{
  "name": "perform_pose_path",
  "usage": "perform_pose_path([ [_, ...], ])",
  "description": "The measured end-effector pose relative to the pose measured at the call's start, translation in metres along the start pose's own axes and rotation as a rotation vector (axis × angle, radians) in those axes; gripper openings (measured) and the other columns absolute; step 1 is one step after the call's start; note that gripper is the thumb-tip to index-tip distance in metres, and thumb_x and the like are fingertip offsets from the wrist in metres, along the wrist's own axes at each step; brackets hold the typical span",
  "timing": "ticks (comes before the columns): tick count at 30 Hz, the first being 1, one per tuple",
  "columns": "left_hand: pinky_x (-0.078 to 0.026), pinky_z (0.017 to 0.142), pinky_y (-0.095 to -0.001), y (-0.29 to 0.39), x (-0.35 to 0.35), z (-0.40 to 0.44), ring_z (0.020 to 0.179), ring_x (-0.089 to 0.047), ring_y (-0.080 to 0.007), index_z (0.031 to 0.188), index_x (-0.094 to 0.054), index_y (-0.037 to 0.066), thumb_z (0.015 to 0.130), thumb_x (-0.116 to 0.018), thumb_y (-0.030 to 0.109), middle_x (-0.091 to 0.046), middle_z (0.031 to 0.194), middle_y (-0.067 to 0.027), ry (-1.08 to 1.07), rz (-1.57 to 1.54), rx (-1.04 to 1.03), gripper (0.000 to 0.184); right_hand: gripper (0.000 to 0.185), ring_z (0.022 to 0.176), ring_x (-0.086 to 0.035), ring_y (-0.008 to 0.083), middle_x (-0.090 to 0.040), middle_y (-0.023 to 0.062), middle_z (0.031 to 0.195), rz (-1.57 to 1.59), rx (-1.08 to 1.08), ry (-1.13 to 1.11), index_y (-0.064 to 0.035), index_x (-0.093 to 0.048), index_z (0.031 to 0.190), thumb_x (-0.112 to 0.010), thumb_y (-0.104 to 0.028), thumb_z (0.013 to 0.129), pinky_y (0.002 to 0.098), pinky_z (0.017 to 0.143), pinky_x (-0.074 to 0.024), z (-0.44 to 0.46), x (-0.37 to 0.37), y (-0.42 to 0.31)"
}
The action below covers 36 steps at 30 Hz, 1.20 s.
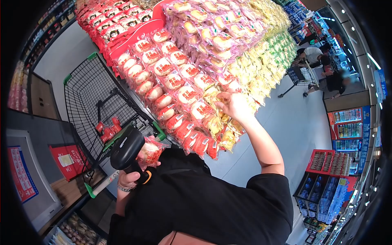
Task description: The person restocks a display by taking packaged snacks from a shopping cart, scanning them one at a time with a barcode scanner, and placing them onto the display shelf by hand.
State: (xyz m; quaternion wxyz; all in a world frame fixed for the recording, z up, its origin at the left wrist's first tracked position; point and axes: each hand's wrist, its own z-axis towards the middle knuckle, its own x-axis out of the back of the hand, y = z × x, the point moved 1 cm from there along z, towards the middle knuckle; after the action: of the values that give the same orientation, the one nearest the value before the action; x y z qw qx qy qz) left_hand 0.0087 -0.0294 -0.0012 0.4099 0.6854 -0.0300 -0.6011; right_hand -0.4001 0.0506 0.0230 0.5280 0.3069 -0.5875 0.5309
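My left hand is closed round the handle of a black barcode scanner. A clear-wrapped pastry with red print is held against the scanner by the same hand. Over the slanted pastry display, my right hand has its fingers bent round the edge of a yellow-wrapped pastry; the grip is partly hidden. Rows of red-printed wrapped pastries lie left of this hand, and yellow packs are heaped beyond it.
A black wire shopping cart with green corners stands at the left, holding several red packs. Purple packs are piled at the back. People stand beside another cart at the right, above a drinks display.
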Motion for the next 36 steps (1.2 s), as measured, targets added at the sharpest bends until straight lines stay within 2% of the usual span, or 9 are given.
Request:
perform_pose_path([
  [6, -0.038, 0.111, -0.0596, 0.005, -0.006, 0.023, 0.139, -0.043, -0.0332, 0.132, -0.050, 0.007, 0.075, -0.068, 0.011, -0.036, 0.151, -0.0203, -0.055, -0.161, -0.024, 0.060, 0.025, 0.074, -0.065, 0.0202, -0.066, 0.0076, 0.086, 0.086, 0.037, 0.133, -0.0082, -0.071, 0.093, -0.083, -0.023, 0.077, 0.0323, 0.062, -0.0507, -0.011, 0.037, -0.045],
  [8, -0.035, 0.112, -0.0616, 0.005, -0.010, 0.031, 0.138, -0.043, -0.0340, 0.131, -0.050, 0.007, 0.074, -0.067, 0.012, -0.041, 0.146, -0.0184, -0.050, -0.221, -0.012, 0.059, 0.026, 0.074, -0.063, 0.0176, -0.067, 0.0054, 0.086, 0.373, 0.256, 0.159, -0.0069, -0.069, 0.092, -0.085, -0.019, 0.075, 0.0291, 0.058, -0.0479, -0.019, 0.049, -0.082],
  [11, -0.031, 0.114, -0.0633, 0.003, -0.028, 0.050, 0.137, -0.043, -0.0369, 0.127, -0.049, 0.006, 0.071, -0.067, 0.015, -0.046, 0.141, -0.0168, -0.072, -0.227, 0.052, 0.059, 0.056, 0.115, -0.060, 0.0332, -0.056, 0.0159, 0.129, 0.445, 0.315, -0.072, -0.0071, -0.059, 0.112, -0.089, -0.022, 0.067, 0.0408, 0.090, -0.0531, -0.040, 0.061, -0.144],
  [13, -0.033, 0.115, -0.0589, 0.000, -0.043, 0.058, 0.137, -0.042, -0.0368, 0.129, -0.048, 0.006, 0.072, -0.066, 0.013, -0.044, 0.142, -0.0170, -0.087, -0.258, 0.110, 0.060, 0.065, 0.112, -0.058, 0.0381, -0.049, 0.0208, 0.132, 0.442, 0.353, -0.106, 0.0002, -0.052, 0.118, -0.086, -0.027, 0.069, 0.0431, 0.085, -0.0543, -0.045, 0.051, -0.165],
  [15, -0.036, 0.116, -0.0523, -0.009, -0.041, 0.057, 0.137, -0.042, -0.0335, 0.132, -0.046, 0.004, 0.073, -0.065, 0.010, -0.044, 0.139, -0.0141, -0.031, -0.211, 0.144, 0.062, 0.059, 0.105, -0.062, 0.0345, -0.056, 0.0168, 0.123, 0.354, 0.315, 0.075, -0.0036, -0.052, 0.109, -0.089, -0.019, 0.066, 0.0412, 0.080, -0.0539, -0.045, 0.039, -0.172],
  [22, -0.027, 0.118, -0.0566, -0.018, -0.045, 0.066, 0.145, -0.031, -0.0324, 0.128, -0.049, 0.007, 0.073, -0.070, 0.015, -0.038, 0.146, -0.0139, -0.169, -0.281, 0.184, 0.060, 0.043, 0.083, -0.065, 0.0287, -0.063, 0.0085, 0.086, 0.231, 0.043, 0.133, -0.0092, -0.055, 0.093, -0.083, -0.022, 0.063, 0.0393, 0.065, -0.0526, -0.045, 0.048, -0.150],
  [27, -0.024, 0.118, -0.0593, -0.014, -0.052, 0.069, 0.151, -0.018, -0.0347, 0.127, -0.050, 0.009, 0.074, -0.071, 0.019, -0.018, 0.162, -0.0186, -0.180, -0.262, 0.197, 0.058, 0.046, 0.085, -0.063, 0.0312, -0.063, 0.0123, 0.088, 0.050, -0.215, 0.335, -0.0074, -0.056, 0.091, -0.085, -0.024, 0.060, 0.0419, 0.077, -0.0512, -0.021, 0.053, -0.088],
  [31, -0.024, 0.118, -0.0589, -0.013, -0.044, 0.065, 0.151, -0.020, -0.0362, 0.128, -0.052, 0.012, 0.074, -0.072, 0.020, -0.015, 0.163, -0.0191, -0.184, -0.312, 0.210, 0.059, 0.052, 0.088, -0.060, 0.0320, -0.063, 0.0143, 0.084, -0.001, -0.345, 0.210, -0.0058, -0.058, 0.097, -0.085, -0.030, 0.060, 0.0420, 0.079, -0.0501, -0.004, 0.038, -0.045],
  [36, -0.027, 0.117, -0.0591, -0.012, -0.036, 0.062, 0.152, -0.013, -0.0397, 0.132, -0.052, 0.011, 0.078, -0.066, 0.017, -0.011, 0.163, -0.0228, -0.222, -0.353, 0.168, 0.057, 0.054, 0.094, -0.060, 0.0331, -0.064, 0.0145, 0.084, 0.010, -0.254, 0.141, -0.0060, -0.060, 0.100, -0.085, -0.034, 0.061, 0.0430, 0.083, -0.0499, -0.005, 0.018, -0.029],
])
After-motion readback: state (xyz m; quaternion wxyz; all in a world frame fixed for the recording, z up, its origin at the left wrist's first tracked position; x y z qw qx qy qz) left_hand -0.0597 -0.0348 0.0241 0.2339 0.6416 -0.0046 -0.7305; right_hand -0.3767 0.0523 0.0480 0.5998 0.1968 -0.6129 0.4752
